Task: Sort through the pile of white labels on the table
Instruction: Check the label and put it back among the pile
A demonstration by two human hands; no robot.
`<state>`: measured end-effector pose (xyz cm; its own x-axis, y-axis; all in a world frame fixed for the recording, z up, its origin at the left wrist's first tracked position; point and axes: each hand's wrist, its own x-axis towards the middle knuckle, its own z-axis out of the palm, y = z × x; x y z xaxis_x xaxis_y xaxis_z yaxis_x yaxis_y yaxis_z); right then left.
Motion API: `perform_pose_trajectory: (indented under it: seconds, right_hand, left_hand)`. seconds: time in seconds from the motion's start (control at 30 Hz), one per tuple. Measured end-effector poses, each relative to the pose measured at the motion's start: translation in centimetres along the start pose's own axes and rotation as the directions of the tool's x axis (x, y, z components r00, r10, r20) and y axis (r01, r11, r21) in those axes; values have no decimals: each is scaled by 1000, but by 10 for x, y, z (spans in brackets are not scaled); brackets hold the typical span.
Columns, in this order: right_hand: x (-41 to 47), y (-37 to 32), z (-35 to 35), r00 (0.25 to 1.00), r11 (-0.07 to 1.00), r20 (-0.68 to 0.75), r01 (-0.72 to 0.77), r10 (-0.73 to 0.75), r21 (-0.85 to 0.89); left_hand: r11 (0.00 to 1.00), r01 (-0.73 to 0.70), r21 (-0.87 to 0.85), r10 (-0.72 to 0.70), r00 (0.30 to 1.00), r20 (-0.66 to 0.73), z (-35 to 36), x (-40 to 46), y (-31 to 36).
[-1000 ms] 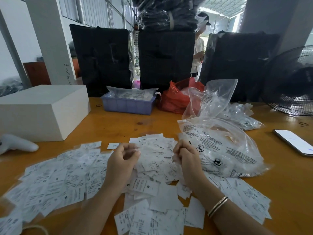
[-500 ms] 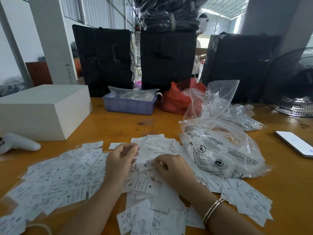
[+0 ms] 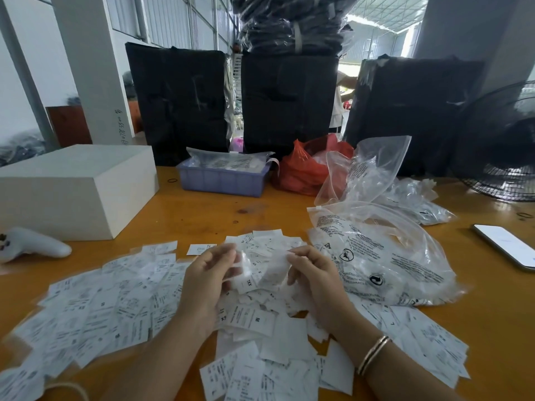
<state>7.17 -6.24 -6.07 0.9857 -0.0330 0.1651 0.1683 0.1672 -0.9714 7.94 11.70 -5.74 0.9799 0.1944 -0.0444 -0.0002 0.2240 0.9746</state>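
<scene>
Hovering over the label pile (image 3: 249, 319), both hands (left hand (image 3: 207, 280), right hand (image 3: 315, 279)) pinch labels.

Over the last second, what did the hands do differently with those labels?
The right hand dipped onto the pile, then rose again toward the left hand; both now hold a label between them above the pile. The left hand barely moved. The plastic bag and white box stayed put.

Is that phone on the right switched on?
On: the phone lies flat on the table, its screen glowing white.
</scene>
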Motion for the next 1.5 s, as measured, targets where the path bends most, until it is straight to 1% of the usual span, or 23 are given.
perform_pose_trajectory:
  seconds: [0.03, 0.1, 0.2, 0.27, 0.37, 0.43, 0.5, 0.57, 0.6, 0.67, 0.7, 0.8, 0.87, 0.97, 1.0, 1.1, 1.23, 1.3, 1.37, 1.43, 1.5]
  right_hand:
    - [-1, -1, -1, 1000, 1000, 17, 12, -13, 26]
    - [-3, -1, -1, 996, 998, 56, 62, -64, 25]
    - [-6, -2, 3, 990, 988, 87, 118, -110, -97]
    - [-6, -1, 6, 991, 973, 64, 131, -121, -190]
    - [-3, 1, 6, 995, 954, -14, 90, -98, -286]
    - [-2, 3, 7, 996, 937, -35, 62, -78, -343]
    - [-2, 1, 9, 997, 924, -35, 50, -68, -378]
    - [-4, -1, 9, 998, 920, 2, 63, -68, -386]
    - [-5, -1, 9, 998, 933, 35, 61, -52, -355]
    - [-8, -2, 11, 994, 965, 109, 5, 24, -261]
    - [-9, -2, 11, 991, 967, 125, -17, 50, -255]
    - [-5, -1, 11, 995, 935, 93, 0, 35, -356]
    - [-4, -2, 11, 998, 948, 50, -17, 34, -317]
    - [-6, -5, 8, 1000, 973, 2, -21, 21, -230]
    - [-6, -6, 7, 1000, 973, 2, -11, 12, -230]
    - [-8, -6, 9, 999, 953, 40, 39, -28, -301]
    - [-7, -1, 11, 997, 913, 59, 72, -52, -402]
    - [-7, -1, 12, 996, 910, 62, 77, -56, -407]
    - [-7, -2, 11, 993, 923, 75, 111, -89, -369]
    - [-8, -2, 9, 993, 950, 64, 118, -103, -291]
    - [-8, -1, 6, 996, 972, 10, 88, -88, -217]
  left_hand:
    - [999, 21, -43, -21, 1000, 6, -1, 0, 1]
    - [994, 41, -100, -38, 999, 30, -1, 0, 3]
    - [974, 64, -216, -46, 995, 87, 0, -2, 4]
    - [959, 80, -270, -46, 991, 129, 1, -4, 5]
    - [931, 94, -351, -24, 979, 200, 1, -3, 6]
    - [930, 95, -356, -7, 970, 242, 1, -4, 4]
    - [939, 97, -331, -5, 963, 268, 2, -6, 1]
    - [953, 98, -287, -14, 960, 280, 4, -8, -2]
    - [966, 91, -241, -21, 961, 277, 4, -8, -3]
    - [991, 60, -121, -27, 965, 261, 6, -10, -3]
    - [996, 43, -77, -22, 967, 254, 7, -11, -3]
    - [999, 19, -29, -11, 966, 259, 8, -13, -3]
    - [999, 38, -21, -31, 958, 284, 8, -13, -3]
    - [998, 47, 50, -61, 943, 327, 9, -14, 0]
    - [996, 25, 86, -52, 943, 329, 9, -15, 0]
    - [980, -77, 186, 17, 952, 304, 7, -15, 1]
    - [956, -110, 272, 9, 938, 346, 5, -16, 1]
    - [944, -128, 304, 27, 948, 316, 6, -17, 0]
    - [949, -129, 287, 56, 967, 248, 7, -16, -2]
    - [960, -115, 256, 69, 981, 179, 6, -13, -1]
    - [969, -98, 226, 65, 987, 150, 5, -10, -1]
